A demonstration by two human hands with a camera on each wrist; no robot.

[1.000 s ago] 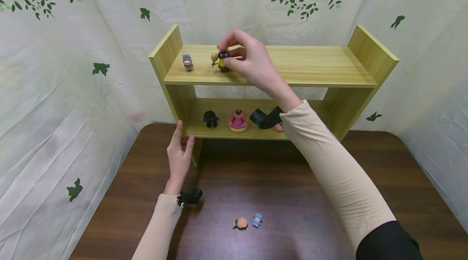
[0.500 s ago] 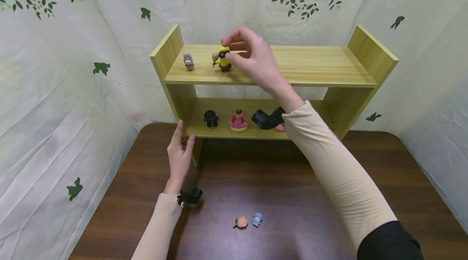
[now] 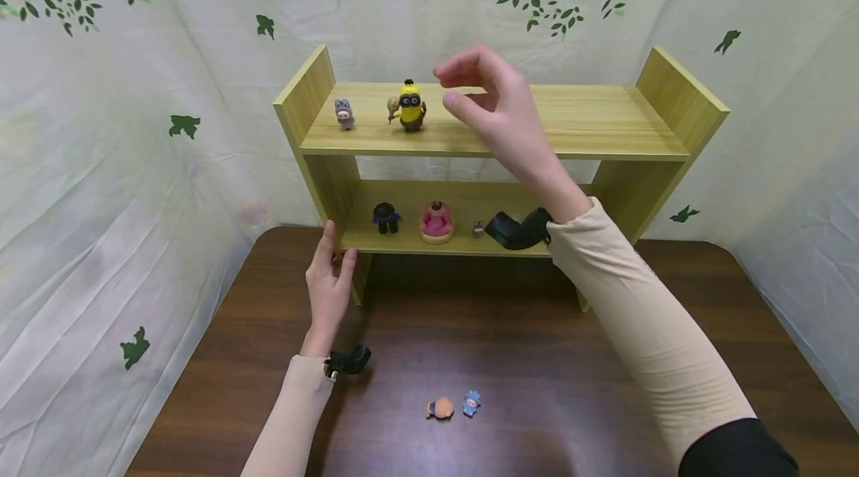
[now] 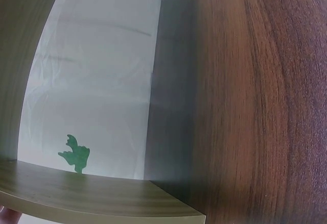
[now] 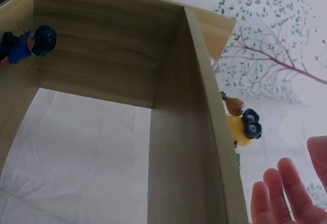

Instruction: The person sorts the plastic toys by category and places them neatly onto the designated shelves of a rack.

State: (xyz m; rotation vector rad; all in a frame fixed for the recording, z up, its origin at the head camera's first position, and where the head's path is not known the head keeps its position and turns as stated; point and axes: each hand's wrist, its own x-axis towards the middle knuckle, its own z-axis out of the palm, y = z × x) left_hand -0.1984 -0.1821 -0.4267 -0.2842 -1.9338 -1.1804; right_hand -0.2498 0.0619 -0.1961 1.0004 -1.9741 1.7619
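Note:
A yellow minion figure (image 3: 411, 107) with dark goggles stands upright on the top board of the wooden shelf (image 3: 570, 141). My right hand (image 3: 499, 104) hovers to its right, apart from it, thumb and fingers parted around nothing. In the right wrist view the minion figure (image 5: 244, 126) shows beyond the board's edge, with the fingers (image 5: 291, 188) at the lower right. My left hand (image 3: 330, 287) rests against the shelf's left side by the lower board, fingers extended. A small grey figure (image 3: 344, 114) stands left of the minion.
On the lower board stand a dark figure (image 3: 385, 218), a pink seated bear figure (image 3: 437, 222) and a tiny grey figure (image 3: 478, 228). On the brown table (image 3: 396, 328) lie an orange-tan figure (image 3: 441, 408) and a blue one (image 3: 472, 403). A printed cloth hangs behind.
My right hand has let go of the minion figure and moved off to the right. The minion stays standing on the top board. My left hand has kept its place.

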